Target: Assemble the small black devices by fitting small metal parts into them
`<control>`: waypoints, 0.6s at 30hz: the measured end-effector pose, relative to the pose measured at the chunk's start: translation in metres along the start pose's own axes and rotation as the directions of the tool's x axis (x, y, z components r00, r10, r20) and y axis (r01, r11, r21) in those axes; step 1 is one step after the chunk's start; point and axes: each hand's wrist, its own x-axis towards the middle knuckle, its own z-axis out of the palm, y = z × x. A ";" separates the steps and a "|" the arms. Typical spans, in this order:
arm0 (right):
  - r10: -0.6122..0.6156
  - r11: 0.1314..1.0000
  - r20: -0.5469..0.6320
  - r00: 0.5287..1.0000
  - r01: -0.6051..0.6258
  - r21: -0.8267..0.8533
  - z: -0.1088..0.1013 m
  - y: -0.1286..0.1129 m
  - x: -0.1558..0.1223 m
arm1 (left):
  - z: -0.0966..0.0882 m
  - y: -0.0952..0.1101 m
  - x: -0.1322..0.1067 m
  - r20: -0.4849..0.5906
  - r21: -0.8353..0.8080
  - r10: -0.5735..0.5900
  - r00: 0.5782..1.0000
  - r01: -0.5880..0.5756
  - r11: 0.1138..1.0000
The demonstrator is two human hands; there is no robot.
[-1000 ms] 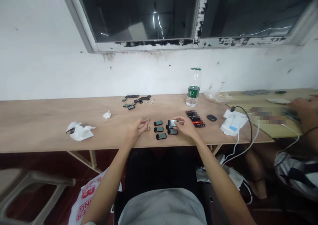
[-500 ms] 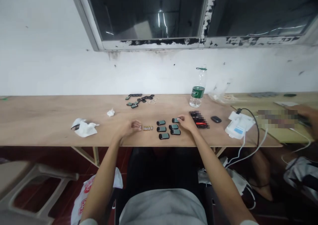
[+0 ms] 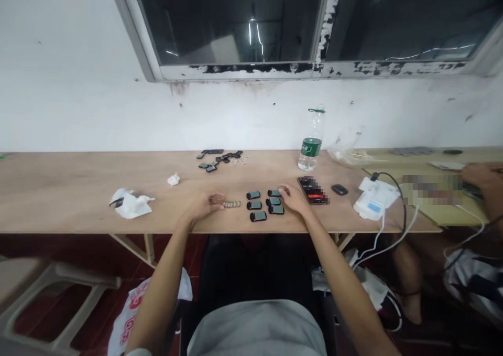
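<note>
1. From my remote view, my left hand (image 3: 205, 205) is lying low over the near part of the wooden table (image 3: 58, 198), and its fingertips (image 3: 219, 199) are just beside the left end of a row of small brass-coloured parts (image 3: 231, 204).
2. My right hand (image 3: 294, 198) is at the right side of six small black devices (image 3: 254, 205), and its fingers (image 3: 283, 191) seem to touch the far device of the right column.
3. The six devices make two columns of three, between my hands. Each device lies flat with a grey-green top, and its long axis goes left to right. The row of small parts also goes left to right.
4. The fingers of each hand are close together and a little curled. I cannot tell if the right fingers are clamped on the device, or if the left fingers hold some small part.
5. On the far side are a pile of dark parts (image 3: 220, 159), a plastic water bottle (image 3: 310, 149) and a phone (image 3: 312, 190). Tissues (image 3: 131, 203) lie at left, and a white charger (image 3: 375, 201) lies at right.
6. The phone screen and a patch on the right (image 3: 432, 189) are pixelated. Another person's hand (image 3: 481, 176) is at far right, partly cut off by the frame edge. The small parts are too small to identify.
</note>
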 end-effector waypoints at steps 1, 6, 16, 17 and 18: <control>-0.002 1.000 0.001 1.000 0.002 0.003 -0.001 0.001 -0.003 | -0.002 -0.002 0.000 -0.017 0.022 0.001 1.000 0.000 1.000; -0.025 1.000 -0.028 0.999 0.025 -0.001 -0.006 0.008 -0.013 | -0.007 -0.021 0.003 -0.121 0.151 0.032 0.992 -0.013 0.988; 0.005 1.000 -0.031 1.000 -0.006 -0.027 -0.006 0.008 -0.020 | 0.002 -0.031 0.007 -0.181 0.235 0.083 0.980 -0.039 0.971; 0.004 0.999 -0.038 0.999 -0.005 -0.035 -0.005 0.006 -0.020 | 0.001 -0.031 0.007 -0.182 0.232 0.082 0.980 -0.038 0.972; 0.006 0.999 -0.048 0.999 -0.008 -0.040 -0.004 0.005 -0.020 | 0.001 -0.031 0.007 -0.184 0.233 0.082 0.980 -0.037 0.972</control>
